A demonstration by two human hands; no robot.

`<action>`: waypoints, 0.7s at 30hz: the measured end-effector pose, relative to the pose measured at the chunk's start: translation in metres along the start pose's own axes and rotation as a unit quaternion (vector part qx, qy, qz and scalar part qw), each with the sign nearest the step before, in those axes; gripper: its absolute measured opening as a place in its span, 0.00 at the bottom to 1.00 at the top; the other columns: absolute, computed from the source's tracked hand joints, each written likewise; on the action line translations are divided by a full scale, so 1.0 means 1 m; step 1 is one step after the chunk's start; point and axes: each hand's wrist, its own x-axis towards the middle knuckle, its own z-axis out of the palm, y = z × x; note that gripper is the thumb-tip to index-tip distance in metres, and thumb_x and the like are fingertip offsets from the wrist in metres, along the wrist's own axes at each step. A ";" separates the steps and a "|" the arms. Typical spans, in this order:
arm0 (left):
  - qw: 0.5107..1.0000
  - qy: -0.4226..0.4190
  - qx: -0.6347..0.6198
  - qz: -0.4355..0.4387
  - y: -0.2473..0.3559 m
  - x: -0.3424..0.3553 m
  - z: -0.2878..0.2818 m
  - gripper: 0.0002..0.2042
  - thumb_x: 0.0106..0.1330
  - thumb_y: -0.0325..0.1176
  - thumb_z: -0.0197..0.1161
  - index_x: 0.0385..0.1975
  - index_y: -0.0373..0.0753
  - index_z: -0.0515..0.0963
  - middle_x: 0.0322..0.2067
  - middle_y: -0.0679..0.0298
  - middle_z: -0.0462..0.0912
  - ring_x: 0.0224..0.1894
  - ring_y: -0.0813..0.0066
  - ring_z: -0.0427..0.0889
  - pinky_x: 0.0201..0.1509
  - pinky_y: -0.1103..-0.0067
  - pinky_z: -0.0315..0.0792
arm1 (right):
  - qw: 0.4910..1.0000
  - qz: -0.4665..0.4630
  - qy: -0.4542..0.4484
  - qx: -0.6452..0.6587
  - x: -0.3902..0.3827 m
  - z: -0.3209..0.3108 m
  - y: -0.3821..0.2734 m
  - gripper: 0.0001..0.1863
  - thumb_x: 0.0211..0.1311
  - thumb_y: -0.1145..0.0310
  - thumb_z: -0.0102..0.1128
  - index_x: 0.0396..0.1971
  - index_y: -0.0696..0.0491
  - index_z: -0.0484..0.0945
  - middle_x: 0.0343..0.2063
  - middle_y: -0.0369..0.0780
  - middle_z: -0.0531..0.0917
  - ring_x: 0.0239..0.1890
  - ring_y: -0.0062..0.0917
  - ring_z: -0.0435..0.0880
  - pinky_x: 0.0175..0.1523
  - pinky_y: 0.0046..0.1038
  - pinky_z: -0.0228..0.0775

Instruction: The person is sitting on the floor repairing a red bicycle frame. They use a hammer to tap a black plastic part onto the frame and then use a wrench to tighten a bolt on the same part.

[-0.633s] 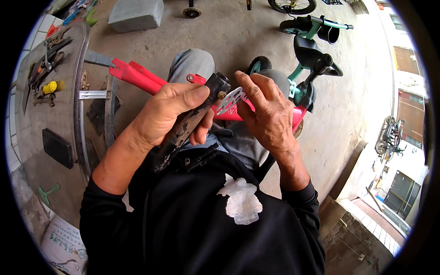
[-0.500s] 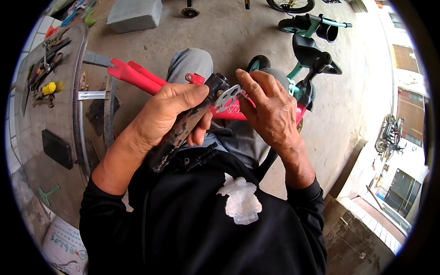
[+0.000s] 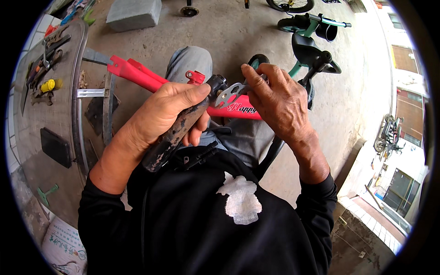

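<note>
Over my lap, my left hand [image 3: 172, 107] is closed around a thick, dark tool with chipped paint [image 3: 176, 130], which looks like a hammer. Its short black head [image 3: 217, 83] sticks up past my thumb, and the other end slants down toward my stomach. A silver chainring with cut-outs [image 3: 230, 95] touches or nearly touches that head. My right hand [image 3: 279, 101] pinches the chainring's right side between thumb and fingers; what lies under those fingers is hidden. Below both hands a red bicycle frame [image 3: 144, 81] lies across my legs.
At the left stands a table [image 3: 59, 114] with several hand tools [image 3: 46, 64], a yellow cap-like piece [image 3: 48, 87] and a black flat case [image 3: 56, 147]. A grey block [image 3: 134, 14] sits on the floor ahead. Green children's bikes [image 3: 308, 48] stand ahead right.
My right hand has shifted right and slightly down. The chainring has turned and looks flatter from here. More of the red frame shows beneath it; my left hand stays nearly in place.
</note>
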 end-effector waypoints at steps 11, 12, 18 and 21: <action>0.996 -0.006 0.076 -0.041 0.003 0.002 -0.007 0.19 0.72 0.47 0.53 0.28 0.34 0.74 0.16 0.62 0.79 0.11 0.78 0.77 0.13 0.85 0.71 | 0.995 -0.080 -0.047 -0.045 0.022 -0.007 0.010 0.20 0.50 0.72 0.68 0.46 0.53 0.78 0.40 0.40 0.76 0.39 0.28 0.80 0.38 0.29 0.77; 0.997 -0.001 0.064 -0.046 0.003 0.002 -0.008 0.20 0.72 0.47 0.53 0.28 0.35 0.74 0.16 0.62 0.79 0.11 0.78 0.77 0.13 0.85 0.71 | 0.994 -0.084 -0.052 -0.047 0.023 -0.007 0.011 0.20 0.50 0.72 0.68 0.46 0.53 0.78 0.39 0.40 0.76 0.38 0.28 0.80 0.38 0.29 0.77; 0.996 0.013 0.079 -0.043 0.004 0.004 -0.007 0.23 0.72 0.49 0.53 0.24 0.33 0.74 0.15 0.62 0.78 0.12 0.78 0.78 0.13 0.85 0.71 | 0.990 -0.119 -0.052 -0.051 0.029 -0.008 0.014 0.11 0.56 0.69 0.58 0.38 0.56 0.76 0.28 0.39 0.73 0.31 0.28 0.80 0.37 0.29 0.76; 0.997 0.000 0.050 -0.055 0.003 0.005 -0.009 0.24 0.72 0.51 0.52 0.26 0.33 0.74 0.15 0.62 0.78 0.11 0.78 0.77 0.13 0.85 0.71 | 0.991 -0.121 -0.044 -0.036 0.028 -0.003 0.016 0.11 0.55 0.70 0.58 0.38 0.56 0.77 0.28 0.39 0.73 0.31 0.29 0.80 0.36 0.30 0.76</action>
